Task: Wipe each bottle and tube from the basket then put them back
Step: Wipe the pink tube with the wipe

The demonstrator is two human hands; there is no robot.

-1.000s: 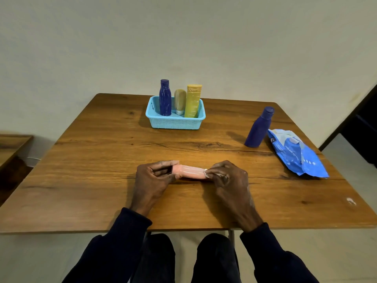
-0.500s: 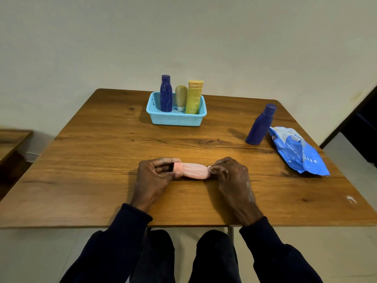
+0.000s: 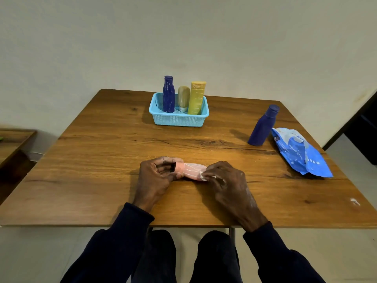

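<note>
A pink tube point(image 3: 190, 170) lies sideways near the table's front middle, its black cap end to the left. My left hand point(image 3: 156, 176) grips that cap end. My right hand point(image 3: 226, 180) pinches a white wipe point(image 3: 205, 176) against the tube's right end. The light blue basket point(image 3: 179, 120) stands at the back middle and holds a dark blue bottle point(image 3: 168, 94), a beige tube point(image 3: 183, 98) standing cap down, and a yellow tube point(image 3: 196, 98). A second dark blue bottle point(image 3: 263, 126) stands on the table at the right.
A blue wipes packet point(image 3: 299, 153) lies at the right edge, just right of the lone bottle. The wooden table point(image 3: 102, 160) ends close to my knees. A second wooden surface point(image 3: 12, 141) sits lower at the far left. A dark opening shows at the right.
The tube has turned in my hands, and the wipe now shows bunched at its right end under my right fingers. My view has shifted slightly.
</note>
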